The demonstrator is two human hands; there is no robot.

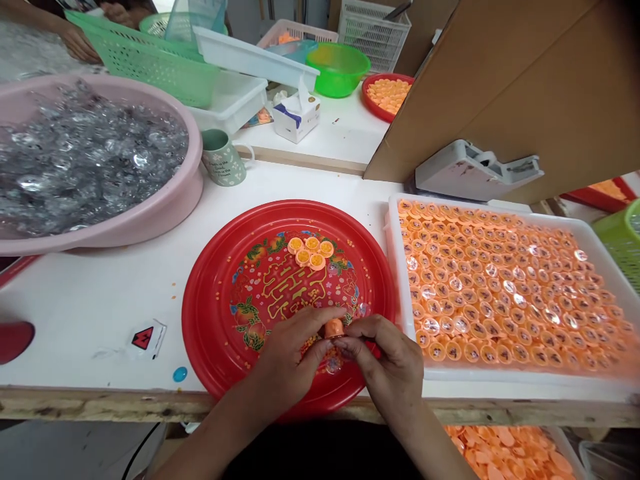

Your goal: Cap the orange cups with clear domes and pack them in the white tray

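Between the fingertips of both hands is a small round orange plastic piece [334, 327], held over the near right part of a red patterned tray [210, 300]. My left hand [293, 350] pinches it from the left, thumb below and index finger above. On its right side, my right hand [385, 350] grips the edge with thumb and bent fingers. Several orange cups [311, 252] with yellow contents lie grouped toward the tray's far side. Tiny yellow-orange beads are scattered over the tray, some partly hidden under my hands. Clear plastic bits [334, 364] show just below my fingers.
A white tray [395, 267] packed with orange pieces stands at right. A pink tub [165, 207] of clear plastic covers, a green mug [223, 160], and a tissue box [297, 117] stand left and behind. A cardboard panel [480, 87] rises behind a tape dispenser [475, 172]. Another person's hand [80, 43] is far left.
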